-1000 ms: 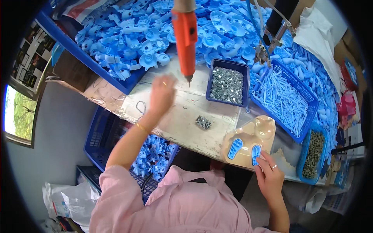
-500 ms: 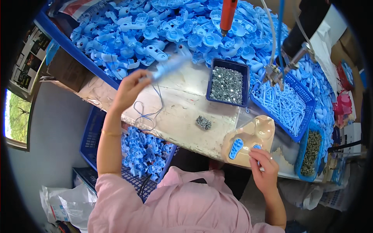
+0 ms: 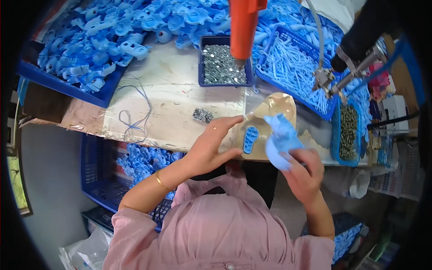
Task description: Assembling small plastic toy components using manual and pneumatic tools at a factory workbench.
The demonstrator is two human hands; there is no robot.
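Note:
My right hand is closed on a light blue plastic shell piece, holding it over the right side of a tan moulded fixture. To the left of that piece, a small blue foot-shaped part sits in the fixture's hollow. My left hand is open and holds nothing, with its fingers stretched toward the fixture's left edge. A small clump of metal pieces lies on the table just beyond it. The shell piece hides part of the fixture.
An orange-red power screwdriver hangs above a navy tray of small metal pieces. Blue baskets of sticks and a tub of screws stand at right. Blue parts are heaped behind. Loose string lies at left.
My left hand came from the far left, where it held a blurred blue piece, and is now empty beside the fixture. My right hand now holds a blue shell piece. The head view has shifted.

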